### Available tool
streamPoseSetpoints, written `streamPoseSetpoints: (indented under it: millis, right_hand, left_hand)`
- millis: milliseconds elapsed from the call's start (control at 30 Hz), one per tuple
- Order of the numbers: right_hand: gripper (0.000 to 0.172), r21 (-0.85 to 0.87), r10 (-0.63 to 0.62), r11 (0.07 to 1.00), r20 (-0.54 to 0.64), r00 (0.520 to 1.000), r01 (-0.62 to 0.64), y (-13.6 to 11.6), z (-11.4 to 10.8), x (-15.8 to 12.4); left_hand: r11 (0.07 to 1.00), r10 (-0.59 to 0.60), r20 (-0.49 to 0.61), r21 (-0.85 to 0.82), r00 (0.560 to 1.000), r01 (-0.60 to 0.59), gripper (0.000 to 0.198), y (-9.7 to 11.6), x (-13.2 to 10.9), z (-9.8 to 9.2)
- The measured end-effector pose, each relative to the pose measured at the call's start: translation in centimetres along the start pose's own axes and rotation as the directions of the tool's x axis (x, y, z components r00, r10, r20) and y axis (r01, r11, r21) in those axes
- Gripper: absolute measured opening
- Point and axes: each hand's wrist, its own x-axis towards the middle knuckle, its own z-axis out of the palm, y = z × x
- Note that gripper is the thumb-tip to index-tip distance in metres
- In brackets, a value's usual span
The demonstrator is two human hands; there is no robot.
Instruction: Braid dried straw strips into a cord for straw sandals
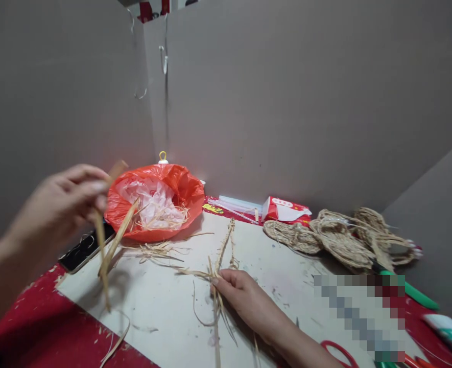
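My left hand (67,199), raised at the left and slightly blurred, pinches a long, folded strip of dry straw (100,232) that hangs down past the fingers. Low over the white board (164,312), my right hand (248,301) is closed on a narrow straw braid (222,249). The braid forms a loop pointing away from me, and loose straw ends (195,273) fan out around the fingertips. Between the hands and farther back lies a scatter of straw scraps (155,251). The two hands are well apart.
An open red plastic bag (189,191) with straw inside stands at the back left, beside a dark phone (78,255). Woven straw pieces (336,237) and a red tissue pack (285,210) lie back right. Red-handled scissors (338,352) and a green handle (417,294) are at right. Grey panels (287,102) enclose the table.
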Motion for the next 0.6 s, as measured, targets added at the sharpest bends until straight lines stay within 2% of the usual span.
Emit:
streamPoseSetpoints:
  millis: [33, 67, 100, 133, 200, 267, 333, 400, 467, 533, 600]
  right_hand:
    - [0.032, 0.015, 0.009, 1.000, 0.000, 1.000, -0.009, 0.1, 0.0, 0.0]
    - [0.032, 0.033, 0.017, 0.999, 0.004, 1.000, -0.017, 0.1, 0.0, 0.0]
    - [0.032, 0.056, 0.023, 0.998, 0.013, 1.000, -0.024, 0.2, 0.1, 0.0]
    - [0.032, 0.080, 0.026, 0.996, 0.025, 0.999, -0.027, 0.2, 0.1, 0.0]
    - [0.032, 0.126, 0.024, 0.992, 0.045, 0.999, -0.030, 0.3, 0.0, 0.0]
    - [0.032, 0.161, 0.015, 0.987, 0.053, 0.999, -0.023, 0.4, 0.0, 0.0]
    - [0.032, 0.194, 0.006, 0.981, 0.056, 0.998, -0.017, 0.3, -0.1, 0.0]
    - [0.031, 0.237, -0.009, 0.972, 0.065, 0.998, -0.007, 0.2, -0.2, 0.0]
    - [0.031, 0.275, -0.024, 0.961, 0.075, 0.997, 0.003, 0.0, -0.3, 0.0]
    - [0.032, 0.303, -0.043, 0.953, 0.075, 0.996, 0.018, -0.3, -0.3, 0.0]
    - [0.033, 0.327, -0.052, 0.945, 0.069, 0.996, 0.027, -0.6, -0.3, -0.1]
  left_hand:
    - [0.997, 0.013, 0.145, 0.076, 0.989, -0.024, 0.024, -1.1, -0.2, 1.6]
    - [0.985, -0.028, 0.332, 0.169, 0.943, -0.031, 0.021, -2.4, -0.4, 3.2]
    - [0.966, -0.050, 0.435, 0.249, 0.899, -0.066, 0.017, -3.8, -0.5, 4.6]
    - [0.939, -0.033, 0.494, 0.313, 0.869, -0.142, 0.016, -5.2, -0.6, 5.9]
    - [0.897, 0.064, 0.499, 0.351, 0.864, -0.269, 0.015, -7.4, -0.7, 8.1]
    - [0.892, 0.123, 0.505, 0.321, 0.854, -0.318, 0.018, -8.6, -0.8, 10.1]
    - [0.947, 0.050, 0.570, 0.234, 0.820, -0.221, 0.023, -8.8, -1.0, 12.2]
    - [0.992, -0.096, 0.662, 0.128, 0.744, 0.015, 0.028, -8.7, -1.3, 14.4]
    - [0.969, -0.195, 0.708, 0.031, 0.678, 0.246, 0.032, -8.7, -1.5, 16.3]
    - [0.920, -0.246, 0.709, -0.044, 0.661, 0.390, 0.036, -9.0, -1.7, 17.6]
    - [0.877, -0.284, 0.698, -0.088, 0.658, 0.472, 0.037, -9.5, -1.8, 18.3]
